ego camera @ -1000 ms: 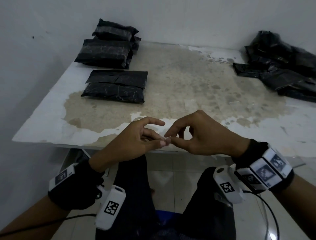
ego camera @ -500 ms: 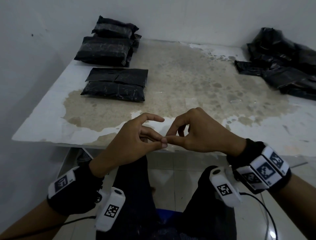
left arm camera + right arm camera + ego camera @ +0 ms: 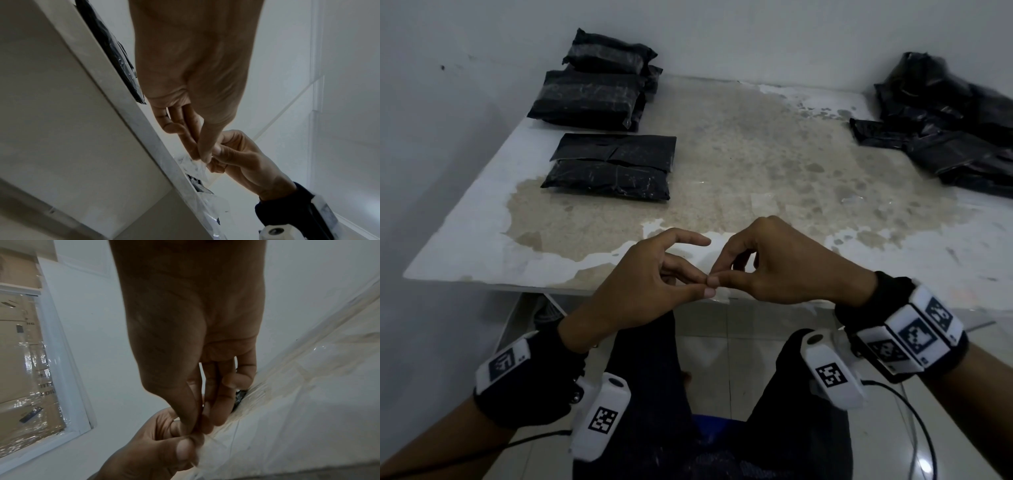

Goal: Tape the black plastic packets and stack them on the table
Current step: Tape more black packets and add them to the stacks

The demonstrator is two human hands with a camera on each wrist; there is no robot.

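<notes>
My left hand (image 3: 702, 289) and right hand (image 3: 717, 279) meet fingertip to fingertip over the table's near edge (image 3: 551, 286). Both pinch a small piece of clear tape (image 3: 196, 166) between thumb and fingers. The left wrist view shows the left hand (image 3: 203, 155) from below, thumb pressed against its fingers on the film. In the right wrist view the right hand (image 3: 198, 426) pinches the same strip beside the left thumb (image 3: 185, 449). One folded black packet (image 3: 613, 168) lies flat on the left of the table. Behind it stands a stack of taped packets (image 3: 592, 96).
A loose pile of black packets (image 3: 955, 126) lies at the far right against the wall. More clear tape strips (image 3: 207, 209) hang along the table's front edge. The worn tabletop (image 3: 756, 164) stretches between the two groups. My knees are below the edge.
Both hands stay joined at the table's front edge, fingertips working the tape with only slight shifts. The packets have not moved.
</notes>
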